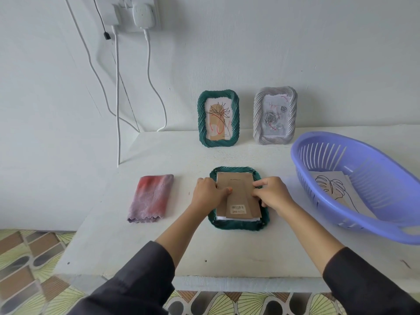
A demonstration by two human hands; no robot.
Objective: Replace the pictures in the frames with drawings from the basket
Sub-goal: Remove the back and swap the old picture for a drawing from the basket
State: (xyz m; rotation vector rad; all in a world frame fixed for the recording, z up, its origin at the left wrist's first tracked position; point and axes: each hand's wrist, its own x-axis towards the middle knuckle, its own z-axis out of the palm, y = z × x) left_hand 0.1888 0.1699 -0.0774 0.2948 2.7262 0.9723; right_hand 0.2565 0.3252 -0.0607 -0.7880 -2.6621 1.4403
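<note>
- Centre: left hand (pixel 208 193), right hand (pixel 273 194) — fingers curled round side edges of cardboard backing (pixel 238 187) on face-down green frame (pixel 238 225).
- Right: basket (pixel 293 155) holding leaf drawing (pixel 329 185).

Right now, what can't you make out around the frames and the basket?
1. Head view: the picture inside the face-down green frame, covered by its cardboard backing.
2. Head view: print on the barcode label, too small.
3. Head view: right end of the purple basket, cut off by the picture edge.
4. Head view: any sheets under the leaf drawing, hidden by it.
</note>
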